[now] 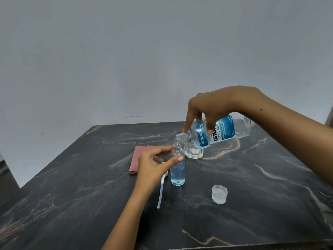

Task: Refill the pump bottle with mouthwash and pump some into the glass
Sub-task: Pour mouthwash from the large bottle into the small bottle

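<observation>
A small clear pump bottle (177, 170) stands upright on the dark marble table (90, 186), its neck bare and pale blue liquid filling its lower half. My left hand (155, 163) holds its upper part between thumb and fingers. My right hand (212, 109) grips a blue-labelled mouthwash bottle (221, 131) from above, tipped almost level, its uncapped mouth just over the small bottle's neck. Behind them stands a clear glass (193, 152). The white pump head with its tube (161, 191) lies on the table beside my left wrist.
A clear plastic cap (219, 193) lies on the table to the right of the small bottle. A folded pink cloth (137, 157) rests behind my left hand. A plain grey wall rises beyond the table's far edge.
</observation>
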### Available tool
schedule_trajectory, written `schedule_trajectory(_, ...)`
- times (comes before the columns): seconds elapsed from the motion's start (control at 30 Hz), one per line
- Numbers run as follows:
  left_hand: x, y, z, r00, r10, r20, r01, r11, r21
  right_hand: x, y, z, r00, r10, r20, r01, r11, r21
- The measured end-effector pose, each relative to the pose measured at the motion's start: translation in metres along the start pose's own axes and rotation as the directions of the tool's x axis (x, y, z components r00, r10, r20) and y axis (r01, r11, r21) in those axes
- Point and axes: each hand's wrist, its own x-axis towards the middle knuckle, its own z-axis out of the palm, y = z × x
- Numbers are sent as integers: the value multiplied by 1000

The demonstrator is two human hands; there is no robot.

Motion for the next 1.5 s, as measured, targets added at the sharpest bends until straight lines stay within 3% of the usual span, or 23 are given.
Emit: schedule_trajectory(1.5,2,-2,-1,1000,20,8,-20,1000,11,7,-9,-6,1000,-9,-29,5,995,-104)
